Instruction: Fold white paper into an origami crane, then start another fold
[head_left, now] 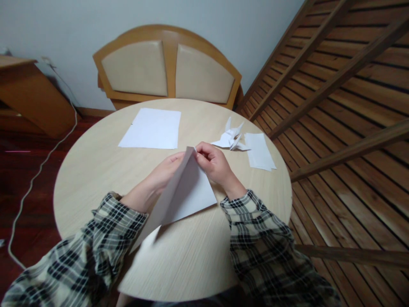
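A white sheet of paper [191, 194], creased and partly folded, is held up between my hands over the near half of the round table. My right hand [214, 164] pinches its top corner between thumb and fingers. On the other side, my left hand [166, 172] grips the sheet near the same corner; part of its fingers is hidden behind the paper. The sheet's left part stands tilted, and its lower edge hangs toward the table's front edge. Beyond my right hand sit folded white paper cranes [231, 137], close together.
A stack of white paper [153, 128] lies at the table's far left. Smaller white paper pieces [260, 151] lie right of the cranes. Behind the round table [96, 170] stands a padded wooden headboard [171, 64]. A slatted wooden partition [348, 106] slants along the right. A white cable [32, 183] crosses the floor.
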`<state>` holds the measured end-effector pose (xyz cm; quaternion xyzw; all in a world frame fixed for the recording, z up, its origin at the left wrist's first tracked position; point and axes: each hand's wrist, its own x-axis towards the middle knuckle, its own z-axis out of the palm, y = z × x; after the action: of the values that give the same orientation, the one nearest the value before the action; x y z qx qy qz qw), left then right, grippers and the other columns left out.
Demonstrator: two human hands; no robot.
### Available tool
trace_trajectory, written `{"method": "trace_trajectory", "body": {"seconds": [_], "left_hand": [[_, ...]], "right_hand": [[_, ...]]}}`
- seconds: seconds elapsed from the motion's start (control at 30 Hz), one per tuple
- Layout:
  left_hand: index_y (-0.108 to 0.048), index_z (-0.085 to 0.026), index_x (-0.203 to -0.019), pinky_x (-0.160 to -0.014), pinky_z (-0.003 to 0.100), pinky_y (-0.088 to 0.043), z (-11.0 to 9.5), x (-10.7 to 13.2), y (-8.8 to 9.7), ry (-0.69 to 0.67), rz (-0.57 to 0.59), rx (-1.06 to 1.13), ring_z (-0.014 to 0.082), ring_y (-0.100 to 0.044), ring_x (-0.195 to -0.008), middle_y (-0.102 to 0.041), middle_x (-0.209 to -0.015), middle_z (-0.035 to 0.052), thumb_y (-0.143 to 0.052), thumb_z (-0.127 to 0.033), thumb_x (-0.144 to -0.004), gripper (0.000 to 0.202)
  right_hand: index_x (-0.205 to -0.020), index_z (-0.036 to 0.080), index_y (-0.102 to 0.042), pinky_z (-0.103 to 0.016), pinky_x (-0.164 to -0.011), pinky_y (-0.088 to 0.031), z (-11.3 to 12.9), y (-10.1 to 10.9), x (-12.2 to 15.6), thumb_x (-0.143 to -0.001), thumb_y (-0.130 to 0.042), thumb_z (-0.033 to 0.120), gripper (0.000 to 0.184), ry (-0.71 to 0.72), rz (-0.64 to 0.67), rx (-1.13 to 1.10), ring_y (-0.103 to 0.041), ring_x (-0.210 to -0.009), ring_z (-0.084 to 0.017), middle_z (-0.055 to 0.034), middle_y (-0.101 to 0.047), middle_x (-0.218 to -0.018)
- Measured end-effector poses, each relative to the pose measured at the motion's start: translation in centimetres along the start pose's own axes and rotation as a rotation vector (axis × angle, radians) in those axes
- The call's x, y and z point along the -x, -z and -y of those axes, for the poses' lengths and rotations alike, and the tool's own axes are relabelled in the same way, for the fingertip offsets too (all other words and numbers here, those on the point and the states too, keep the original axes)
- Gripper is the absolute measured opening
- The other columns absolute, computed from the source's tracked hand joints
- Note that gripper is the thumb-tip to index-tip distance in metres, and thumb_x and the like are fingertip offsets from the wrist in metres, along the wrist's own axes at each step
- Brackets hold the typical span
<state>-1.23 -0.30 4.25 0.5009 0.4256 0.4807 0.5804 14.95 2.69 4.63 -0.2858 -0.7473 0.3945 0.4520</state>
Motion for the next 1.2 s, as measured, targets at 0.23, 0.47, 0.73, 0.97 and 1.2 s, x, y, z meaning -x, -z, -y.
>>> {"method": "trace_trajectory", "body": {"seconds": [0.23,0.47,0.73,0.97,1.2], "left_hand": [[-0.058,-0.016,-0.070,-0.047,0.022,-0.034,1.4,-0.5,-0.2,0.128,0.102,0.284,0.0079,-0.042,-0.049,-0.052,-0.059,-0.0038,-0.078,-0.046,-0.069,0.036],[-0.061,-0.015,-0.071,-0.049,0.022,-0.035,0.6,-0.3,-0.1,0.134,0.113,0.258,0.0085,-0.045,-0.050,-0.056,-0.060,-0.0031,-0.081,-0.041,-0.066,0.033],[-0.063,-0.016,-0.069,-0.047,0.023,-0.032,0.1,-0.1,-0.1,0.123,0.087,0.208,0.0083,-0.043,-0.050,-0.054,-0.059,-0.0033,-0.081,-0.044,-0.064,0.034],[-0.060,-0.017,-0.064,-0.049,0.022,-0.029,0.1,-0.3,0.3,-0.009,0.060,0.057,0.0083,-0.040,-0.051,-0.048,-0.057,-0.0044,-0.076,-0.040,-0.071,0.029],[-0.059,-0.017,-0.062,-0.053,0.022,-0.034,-0.9,0.1,0.3,-0.096,0.067,-0.058,0.0086,-0.043,-0.054,-0.051,-0.060,-0.0037,-0.074,-0.035,-0.073,0.026]], "right_hand": [[-0.075,0.021,-0.051,-0.027,-0.062,-0.038,0.3,-0.2,-0.1,-0.089,-0.052,0.049,0.032,0.049,-0.004,-0.044,-0.046,-0.066,-0.013,0.0017,-0.051,-0.070],[-0.076,0.021,-0.053,-0.027,-0.063,-0.039,0.4,-0.1,0.1,-0.087,-0.054,0.047,0.029,-0.012,0.000,-0.027,-0.047,-0.068,-0.013,0.0016,-0.054,-0.073],[-0.075,0.021,-0.054,-0.026,-0.063,-0.039,0.7,-0.3,0.1,-0.082,-0.060,0.042,0.023,-0.073,-0.007,-0.069,-0.047,-0.068,-0.012,0.0022,-0.053,-0.072],[-0.074,0.021,-0.052,-0.024,-0.060,-0.037,0.6,-0.4,0.1,-0.079,-0.062,0.036,0.018,-0.100,-0.016,-0.170,-0.044,-0.065,-0.011,0.0034,-0.049,-0.071],[-0.077,0.022,-0.052,-0.024,-0.057,-0.039,0.9,-0.3,-0.2,-0.074,-0.065,0.037,0.020,-0.193,-0.011,-0.218,-0.046,-0.066,-0.012,0.0026,-0.051,-0.073]]}}
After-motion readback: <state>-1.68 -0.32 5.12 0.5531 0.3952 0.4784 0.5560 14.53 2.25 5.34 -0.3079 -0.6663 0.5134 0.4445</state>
